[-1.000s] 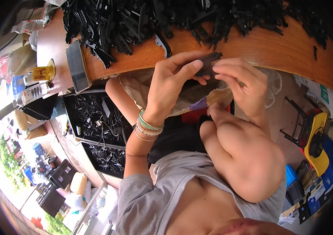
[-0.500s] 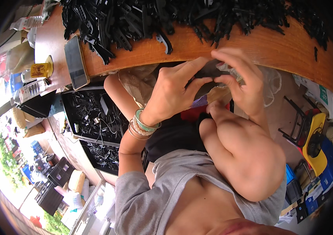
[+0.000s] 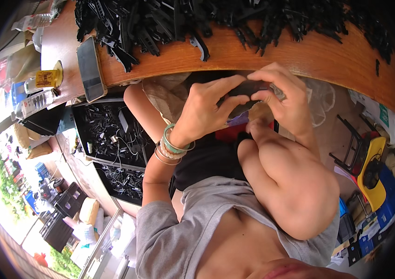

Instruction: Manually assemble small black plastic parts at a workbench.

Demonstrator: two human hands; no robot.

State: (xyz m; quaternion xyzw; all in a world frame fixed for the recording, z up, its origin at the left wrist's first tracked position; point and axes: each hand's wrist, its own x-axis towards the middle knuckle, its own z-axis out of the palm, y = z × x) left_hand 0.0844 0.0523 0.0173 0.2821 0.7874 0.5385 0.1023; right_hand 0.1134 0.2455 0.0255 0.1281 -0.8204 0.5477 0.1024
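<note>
In the head view we hold a small black plastic part [image 3: 248, 88] between both hands, just below the near edge of the wooden worktop [image 3: 309, 53]. Our left hand [image 3: 204, 111] has its grip clamped on the part's left end, thumb and forefinger pinching; our right hand [image 3: 281, 90] curls over the right end, its grip closed on it too. A heap of black parts [image 3: 197, 18] covers the worktop, a phone [image 3: 90, 69] lies at its left end, and a clear bag [image 3: 320, 97] hangs beneath. As we judge it, the part sits off the worktop, so a slipping pinch could drop it into our lap or past the bag.
</note>
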